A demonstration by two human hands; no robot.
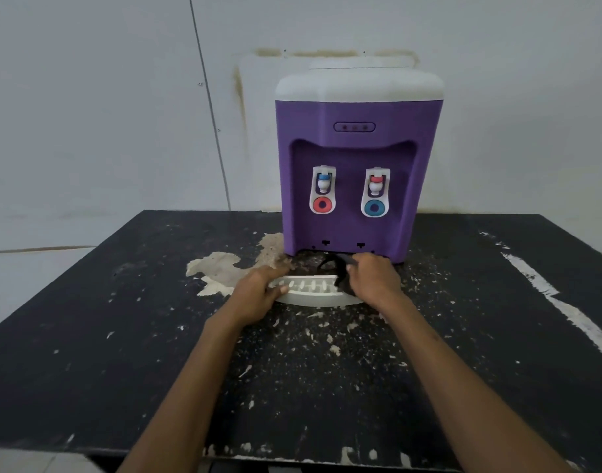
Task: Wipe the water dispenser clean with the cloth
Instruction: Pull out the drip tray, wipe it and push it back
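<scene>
Head view: left hand (pixel 258 295) grips the white drip tray (pixel 313 298) before the purple, white-topped water dispenser (pixel 357 110), right hand (pixel 373 278) clutches the dark cloth (pixel 340 269).

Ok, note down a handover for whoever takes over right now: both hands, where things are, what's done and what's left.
Left hand grips the left end of the white drip tray. Right hand holds the dark cloth at the tray's right end.
The tray lies on the table just in front of the purple water dispenser.
Done: tray is out; what's wiped can't be told.
Left: wipe tray, body and taps, refit tray.
</scene>
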